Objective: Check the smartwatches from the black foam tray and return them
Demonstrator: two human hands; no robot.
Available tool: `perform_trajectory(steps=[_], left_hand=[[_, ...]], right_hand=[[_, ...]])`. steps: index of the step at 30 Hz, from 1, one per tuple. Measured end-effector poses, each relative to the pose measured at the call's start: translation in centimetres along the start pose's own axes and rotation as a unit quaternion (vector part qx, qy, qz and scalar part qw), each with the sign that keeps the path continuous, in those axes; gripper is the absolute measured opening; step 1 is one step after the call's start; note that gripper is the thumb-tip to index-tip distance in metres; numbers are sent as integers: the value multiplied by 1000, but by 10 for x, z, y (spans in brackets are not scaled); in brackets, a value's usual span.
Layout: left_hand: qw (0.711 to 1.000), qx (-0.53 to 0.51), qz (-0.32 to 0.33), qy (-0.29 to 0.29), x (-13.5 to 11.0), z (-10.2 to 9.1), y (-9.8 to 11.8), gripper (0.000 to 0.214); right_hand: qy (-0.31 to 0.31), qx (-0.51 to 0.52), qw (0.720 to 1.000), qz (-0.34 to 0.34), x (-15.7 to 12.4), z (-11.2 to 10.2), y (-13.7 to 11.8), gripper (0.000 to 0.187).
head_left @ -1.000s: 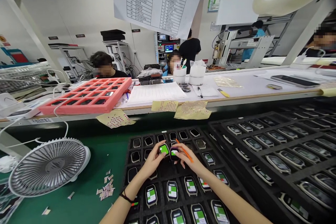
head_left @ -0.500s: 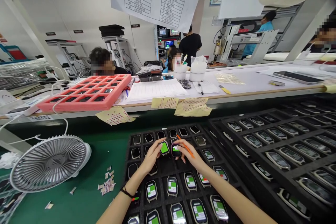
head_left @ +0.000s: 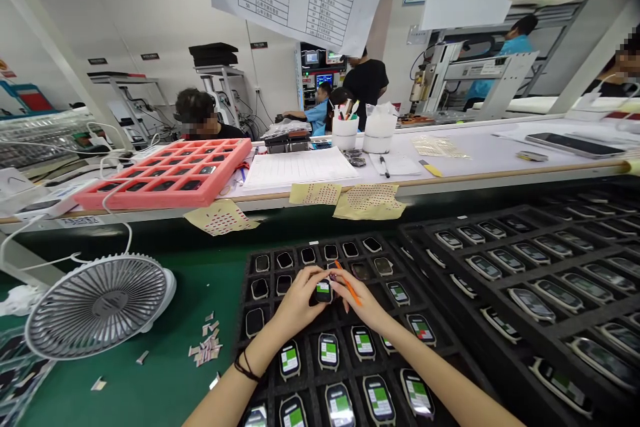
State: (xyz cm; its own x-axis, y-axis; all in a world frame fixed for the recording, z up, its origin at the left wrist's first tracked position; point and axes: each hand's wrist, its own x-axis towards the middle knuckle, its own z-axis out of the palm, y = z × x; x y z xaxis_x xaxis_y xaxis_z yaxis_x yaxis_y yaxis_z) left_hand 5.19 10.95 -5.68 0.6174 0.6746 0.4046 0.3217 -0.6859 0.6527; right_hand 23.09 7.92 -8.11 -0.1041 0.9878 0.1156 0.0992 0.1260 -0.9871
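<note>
A smartwatch with a green-lit screen [head_left: 323,291] sits between my fingertips, above a black foam tray [head_left: 320,317]. My left hand [head_left: 297,303] pinches its left side, and my right hand [head_left: 357,300] presses against its right side. That hand also holds a thin orange stick [head_left: 349,283] that points up and away. The hands hide several tray cells beneath them. Rows of watches with green-and-white screens [head_left: 329,351] lie in the cells nearer me, and dark-screened watches [head_left: 309,255] fill the farther cells.
A second black tray of watches [head_left: 520,260] lies to the right. On the left are a white desk fan [head_left: 97,307] and paper scraps [head_left: 205,347] on a green mat. Beyond stands a white bench holding a pink tray [head_left: 165,197], with a co-worker [head_left: 197,113] behind it.
My hands have drawn closer together over the tray, and now only one green-screened watch shows between them. The view has tilted slightly, and the co-worker across the bench has turned away.
</note>
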Motion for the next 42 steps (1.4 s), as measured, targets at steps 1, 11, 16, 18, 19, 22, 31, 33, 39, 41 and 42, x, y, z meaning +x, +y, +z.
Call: perform_trajectory(steps=[1, 11, 16, 18, 19, 22, 31, 33, 39, 41, 42], left_hand=[[1000, 15, -3, 3, 0, 1, 0, 56], [998, -3, 22, 59, 1, -5, 11, 43], [996, -10, 47, 78, 3, -8, 19, 39], [995, -17, 56, 76, 2, -7, 17, 42], [995, -20, 60, 73, 1, -6, 15, 43], [995, -16, 73, 60, 0, -4, 8, 48], [993, -8, 94, 73, 1, -3, 7, 52], [993, -6, 96, 74, 2, -2, 8, 50], [992, -12, 102, 72, 2, -1, 11, 45], [993, -16, 92, 72, 2, -2, 11, 46], [994, -20, 83, 74, 2, -3, 10, 46]], right_hand=[[-1, -12, 1000, 4, -1, 0, 0, 37], [-93, 193, 976, 52, -4, -1, -24, 33], [-158, 307, 935, 78, -8, -4, -28, 28], [-155, 311, 934, 77, -8, -5, -27, 29], [-149, 307, 937, 79, -7, -5, -27, 30], [-127, 287, 945, 87, -7, -5, -25, 34], [-114, 274, 952, 76, -8, 1, -31, 35], [-104, 272, 954, 75, -9, 2, -34, 37], [-102, 281, 952, 71, -12, 6, -36, 44], [-82, 257, 961, 66, -10, 6, -35, 41], [-62, 242, 966, 63, -9, 4, -35, 38]])
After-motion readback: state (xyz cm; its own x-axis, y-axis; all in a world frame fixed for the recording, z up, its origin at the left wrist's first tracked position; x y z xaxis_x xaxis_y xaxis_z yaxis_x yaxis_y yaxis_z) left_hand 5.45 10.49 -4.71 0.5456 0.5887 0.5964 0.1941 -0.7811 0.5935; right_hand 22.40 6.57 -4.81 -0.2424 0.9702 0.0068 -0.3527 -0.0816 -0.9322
